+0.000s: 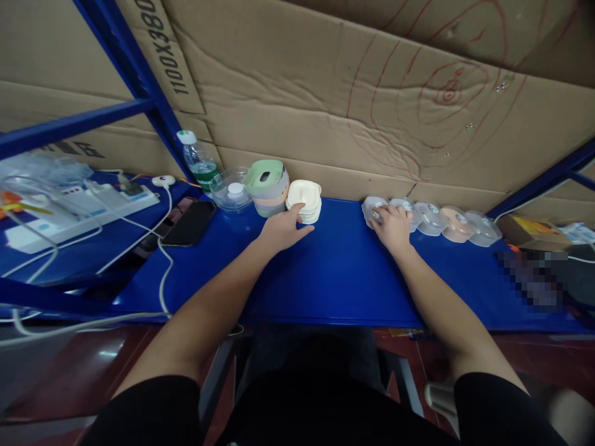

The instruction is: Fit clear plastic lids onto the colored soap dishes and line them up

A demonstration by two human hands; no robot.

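Note:
My left hand is at the near left side of a small stack of cream square containers, fingers apart, its fingertips at the stack's edge. Just left of that stack stands a taller stack with a green lid on top and grey and peach layers below. On the right, my right hand rests over the two leftmost of several lidded containers in a row, its fingers spread on a translucent one. A peach container sits further along the row. Neither hand is seen holding anything.
At the left are a water bottle, a clear round container, a black phone and a white power strip with cables. A cardboard wall rises behind the blue table. An open box stands far right.

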